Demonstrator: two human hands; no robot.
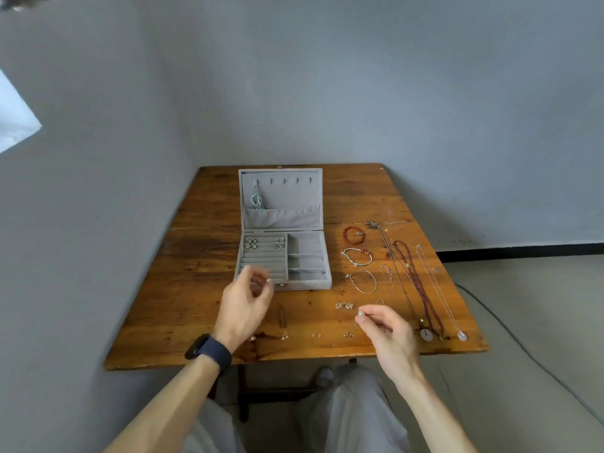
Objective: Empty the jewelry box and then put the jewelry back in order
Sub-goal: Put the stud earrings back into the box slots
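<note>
Grey box (307,284) stands part refilled: right hand (385,331) fingers pinch a pale earring (360,313), left hand (243,300) curled, grip unclear; next move, as judged, seats the earring in a free row (261,259).

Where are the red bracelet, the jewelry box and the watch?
red bracelet (344,236), head view, on its left beads.
jewelry box (291,194), head view, on the bare lid lining.
watch (210,351), head view, on the strap.
</note>
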